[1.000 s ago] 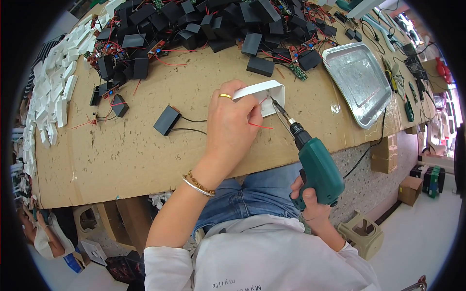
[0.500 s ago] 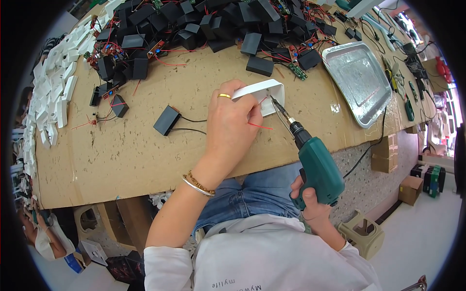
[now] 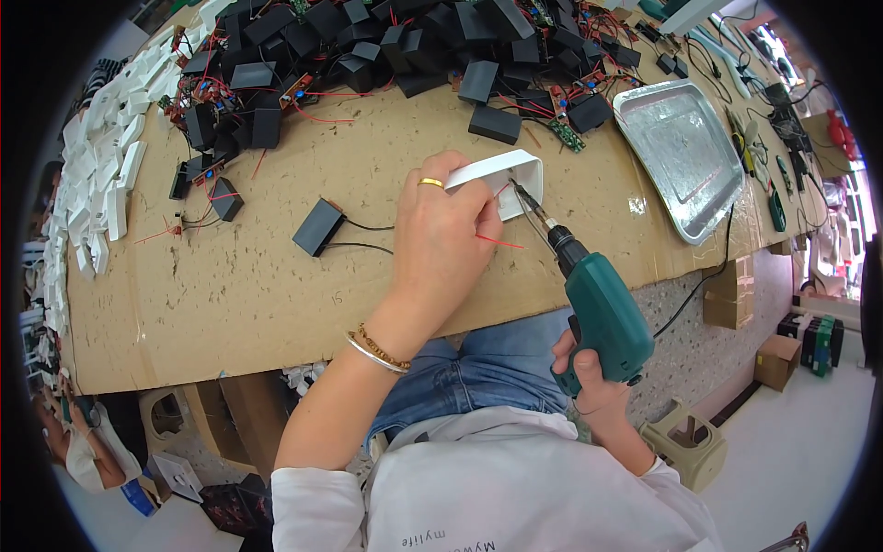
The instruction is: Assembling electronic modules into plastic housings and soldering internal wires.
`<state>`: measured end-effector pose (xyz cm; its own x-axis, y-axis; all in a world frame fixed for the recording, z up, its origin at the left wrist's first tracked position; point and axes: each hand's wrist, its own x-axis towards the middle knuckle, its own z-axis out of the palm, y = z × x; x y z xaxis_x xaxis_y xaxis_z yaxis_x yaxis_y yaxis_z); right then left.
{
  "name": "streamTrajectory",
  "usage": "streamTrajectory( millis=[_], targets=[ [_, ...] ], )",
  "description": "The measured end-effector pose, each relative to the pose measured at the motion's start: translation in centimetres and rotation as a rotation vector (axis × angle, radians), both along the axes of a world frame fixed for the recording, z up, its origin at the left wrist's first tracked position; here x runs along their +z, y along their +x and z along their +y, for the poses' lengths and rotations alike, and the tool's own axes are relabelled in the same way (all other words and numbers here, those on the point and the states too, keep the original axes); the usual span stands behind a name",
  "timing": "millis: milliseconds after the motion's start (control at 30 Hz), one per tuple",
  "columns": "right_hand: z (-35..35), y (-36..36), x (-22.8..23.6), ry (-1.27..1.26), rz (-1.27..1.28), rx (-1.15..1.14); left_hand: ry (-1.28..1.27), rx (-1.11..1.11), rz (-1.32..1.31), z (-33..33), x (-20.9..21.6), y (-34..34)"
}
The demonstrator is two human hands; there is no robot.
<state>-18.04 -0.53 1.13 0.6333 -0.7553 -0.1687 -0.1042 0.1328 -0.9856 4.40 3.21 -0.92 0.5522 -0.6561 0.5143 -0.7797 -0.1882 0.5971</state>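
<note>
My left hand (image 3: 446,221) is closed around a white plastic housing (image 3: 526,175), whose open side faces right. A red wire (image 3: 501,242) sticks out below its fingers. Two black wires run from under that hand to a black box (image 3: 319,227) lying on the table. My right hand (image 3: 593,377) grips the handle of a green soldering gun (image 3: 610,308), index finger by the trigger. The gun's thin metal tip reaches into the open side of the housing, with a thin guide tube beside it. What the tip touches inside is too small to make out.
A heap of black boxes (image 3: 405,51) with red wires and circuit boards covers the back of the cardboard-topped table (image 3: 230,313). White housings (image 3: 120,156) pile up at left. A metal tray (image 3: 681,156) and hand tools (image 3: 750,147) lie at right. A power cord (image 3: 699,288) hangs over the edge.
Both hands, the housing and the soldering gun have shifted very slightly to the right. The grips are the same.
</note>
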Motion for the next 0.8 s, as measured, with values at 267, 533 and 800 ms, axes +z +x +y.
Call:
streamTrajectory(
  millis=[267, 533, 800],
  targets=[
    [-0.11, -0.03, 0.08, -0.013, 0.019, 0.0, -0.041, -0.018, -0.038, -0.1, 0.15, -0.01],
    [-0.08, 0.16, 0.61, 0.011, 0.028, -0.026, 0.024, 0.0, -0.061, -0.13, 0.13, -0.28],
    [-0.2, 0.07, 0.26, 0.067, 0.015, -0.031, -0.004, -0.009, -0.135, -0.11, 0.84, -0.53]
  ],
)
